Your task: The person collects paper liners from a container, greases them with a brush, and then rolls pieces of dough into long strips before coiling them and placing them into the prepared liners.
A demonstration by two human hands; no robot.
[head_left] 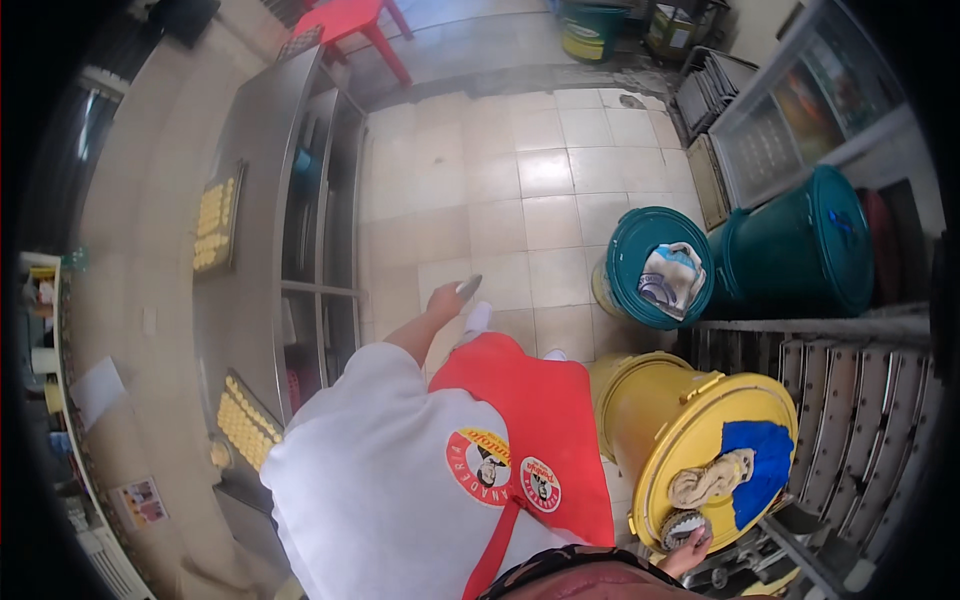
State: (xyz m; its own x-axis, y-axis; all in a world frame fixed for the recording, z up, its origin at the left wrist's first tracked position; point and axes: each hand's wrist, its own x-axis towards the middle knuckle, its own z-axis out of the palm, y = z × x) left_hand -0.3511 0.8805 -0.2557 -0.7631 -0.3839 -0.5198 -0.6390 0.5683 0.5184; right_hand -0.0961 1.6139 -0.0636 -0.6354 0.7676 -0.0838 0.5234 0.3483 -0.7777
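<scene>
R hand (688,555): fingers pinching round ridged item (682,526) at near lid edge of yellow bin (685,440), prob. rim-held for sure grip.
L hand (446,300): fingers closed round grey thing (469,286), type unclear, well left of bin.
Cloths: tan rag (705,487) + blue cloth (762,468) atop bin, lid prob. doubling as shelf.
Green drum (632,235): just beyond bin, patterned rag (672,280) on top, prob. parked handy.
</scene>
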